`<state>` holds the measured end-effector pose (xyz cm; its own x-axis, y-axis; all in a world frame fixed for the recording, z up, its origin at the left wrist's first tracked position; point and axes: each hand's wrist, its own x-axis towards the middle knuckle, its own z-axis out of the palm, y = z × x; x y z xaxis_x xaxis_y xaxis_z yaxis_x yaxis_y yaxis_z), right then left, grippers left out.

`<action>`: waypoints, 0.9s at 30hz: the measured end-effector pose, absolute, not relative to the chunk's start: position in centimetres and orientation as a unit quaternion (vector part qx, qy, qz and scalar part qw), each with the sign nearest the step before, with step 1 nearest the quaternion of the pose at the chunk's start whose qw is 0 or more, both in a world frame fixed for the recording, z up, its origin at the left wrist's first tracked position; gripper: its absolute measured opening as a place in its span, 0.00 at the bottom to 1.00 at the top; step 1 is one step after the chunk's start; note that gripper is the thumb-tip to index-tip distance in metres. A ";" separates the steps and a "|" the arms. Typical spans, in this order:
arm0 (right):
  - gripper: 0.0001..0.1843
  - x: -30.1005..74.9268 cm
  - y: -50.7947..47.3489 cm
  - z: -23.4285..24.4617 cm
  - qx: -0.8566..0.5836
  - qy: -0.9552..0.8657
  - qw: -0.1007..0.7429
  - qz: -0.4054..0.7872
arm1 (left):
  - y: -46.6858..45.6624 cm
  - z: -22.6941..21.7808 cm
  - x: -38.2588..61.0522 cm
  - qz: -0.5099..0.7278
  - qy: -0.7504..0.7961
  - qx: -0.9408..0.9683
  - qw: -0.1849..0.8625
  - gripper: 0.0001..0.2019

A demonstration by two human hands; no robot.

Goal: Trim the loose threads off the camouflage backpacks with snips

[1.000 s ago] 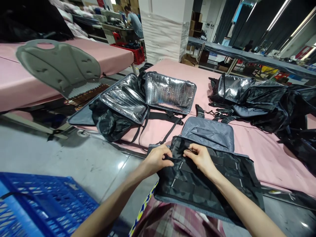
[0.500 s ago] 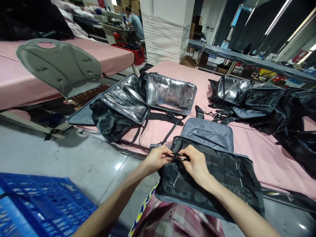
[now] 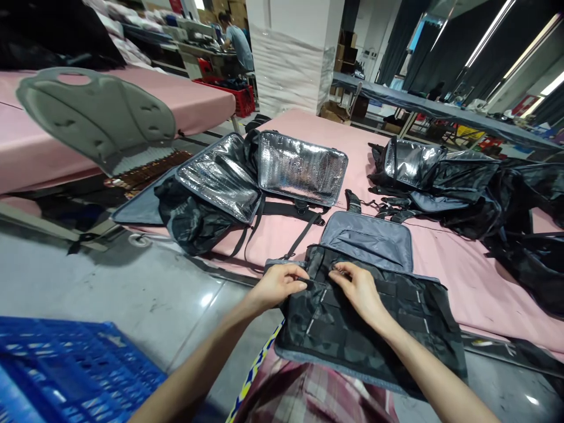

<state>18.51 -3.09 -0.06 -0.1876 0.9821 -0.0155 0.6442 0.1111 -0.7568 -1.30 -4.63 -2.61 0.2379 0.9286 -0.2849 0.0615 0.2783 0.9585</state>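
A dark camouflage bag panel (image 3: pixel 374 329) with rows of webbing lies across my lap and the table edge. My left hand (image 3: pixel 282 285) is at its upper left, with thumb and forefinger closed on what looks like a black strap (image 3: pixel 314 284). A short way to the right, my right hand (image 3: pixel 359 288) hovers low over the panel. Its thumb and fingertips are bent together near the top edge; whatever lies between them is too dark to make out. Beyond the panel, a grey lined flap (image 3: pixel 368 238) is spread on the pink table.
Open bags with silver foil lining (image 3: pixel 302 167) lie on the pink table (image 3: pixel 308 123), and more dark bags (image 3: pixel 467 182) are at the right. A blue plastic crate (image 3: pixel 74 364) stands at lower left. A grey chair (image 3: pixel 101 117) is at the left; a person (image 3: pixel 238 44) sits farther back.
My hands were close together on a small black strap piece. Now they are apart, the right hand having shifted right and slightly up. The view has turned a little.
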 end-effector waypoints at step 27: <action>0.12 25.7 0.7 0.9 -0.639 -0.713 0.195 0.211 | -5.0 -3.9 -2.1 0.379 0.606 0.597 0.365 0.20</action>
